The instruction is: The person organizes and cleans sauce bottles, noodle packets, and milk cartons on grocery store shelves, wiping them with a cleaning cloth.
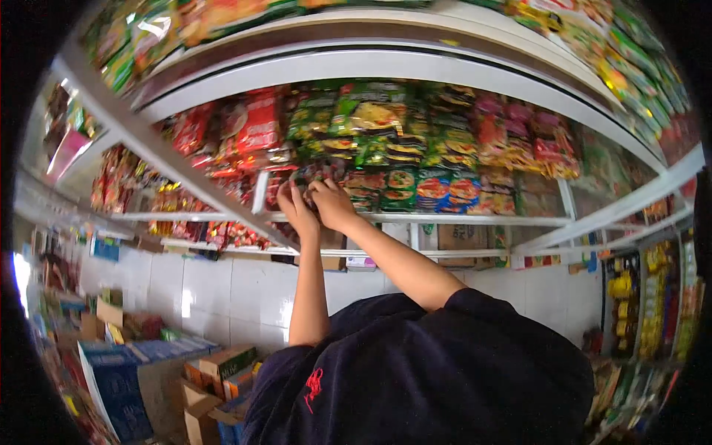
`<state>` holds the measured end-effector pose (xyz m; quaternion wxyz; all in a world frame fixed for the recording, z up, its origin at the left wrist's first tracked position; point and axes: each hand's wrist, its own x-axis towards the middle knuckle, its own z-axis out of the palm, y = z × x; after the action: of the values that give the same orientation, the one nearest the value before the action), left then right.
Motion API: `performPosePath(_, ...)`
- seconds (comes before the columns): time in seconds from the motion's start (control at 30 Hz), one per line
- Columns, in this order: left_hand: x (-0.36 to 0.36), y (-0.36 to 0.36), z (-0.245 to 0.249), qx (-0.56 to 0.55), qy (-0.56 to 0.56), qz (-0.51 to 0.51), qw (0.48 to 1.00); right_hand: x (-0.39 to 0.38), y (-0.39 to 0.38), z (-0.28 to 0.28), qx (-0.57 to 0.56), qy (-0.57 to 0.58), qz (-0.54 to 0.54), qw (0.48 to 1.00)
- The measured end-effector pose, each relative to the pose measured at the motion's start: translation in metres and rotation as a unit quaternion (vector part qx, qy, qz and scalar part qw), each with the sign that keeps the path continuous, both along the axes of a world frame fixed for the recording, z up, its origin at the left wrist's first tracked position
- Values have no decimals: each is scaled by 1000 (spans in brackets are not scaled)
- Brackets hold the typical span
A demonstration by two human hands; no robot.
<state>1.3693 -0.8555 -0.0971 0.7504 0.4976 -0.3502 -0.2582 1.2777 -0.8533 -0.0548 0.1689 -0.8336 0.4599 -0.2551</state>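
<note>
My left hand [295,208] and my right hand [334,204] are raised side by side to the front edge of a white shelf [460,219]. Both hands close their fingers on a dark noodle packet [315,174] in the row of stacked packets. To its left lie red packets [256,126]. Green packets [371,111] lie above and to its right, and pink-red packets [519,137] further right. My dark sleeves and shirt [415,371] fill the lower middle of the view.
White shelf rails [148,141] slant across the left. More packets fill the upper shelf [593,44]. Cardboard boxes [215,378] and a blue carton [119,386] stand on the tiled floor at lower left. Yellow bottles [656,297] line a rack at right.
</note>
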Motion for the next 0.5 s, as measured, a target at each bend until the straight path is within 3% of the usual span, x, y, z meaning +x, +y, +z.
performPosePath(0.03,-13,9,10,65,-153,48,985,-15,0,-4,-8,5,-13,1000)
performPosePath(0.13,-42,13,12,67,-359,-22,931,-70,17,-4,26,-34,-58,997)
performPosePath(0.17,-42,6,4,110,-449,-83,883,-95,24,-1,64,-80,-69,992)
performPosePath(0.2,-53,10,0,190,-602,-24,775,-126,27,-7,42,-111,-72,990)
performPosePath(0.27,-55,7,-3,239,-625,-36,742,-194,39,-18,-27,-91,-121,988)
performPosePath(0.3,-51,3,-9,258,-644,-49,718,-228,50,-9,13,-102,-176,979)
performPosePath(0.33,-50,3,-8,262,-645,-60,715,-264,58,-2,-87,-29,-217,972)
performPosePath(0.37,-50,5,-6,262,-657,-59,704,-301,63,-1,-22,6,-310,951)
performPosePath(0.4,-50,6,-4,263,-669,-58,693,-344,62,-12,-101,9,-360,927)
performPosePath(0.43,-50,6,-3,261,-667,-60,695,-379,68,0,-4,26,-429,903)
performPosePath(0.5,-51,5,-3,266,-676,-54,685,-445,71,0,19,-8,-525,851)
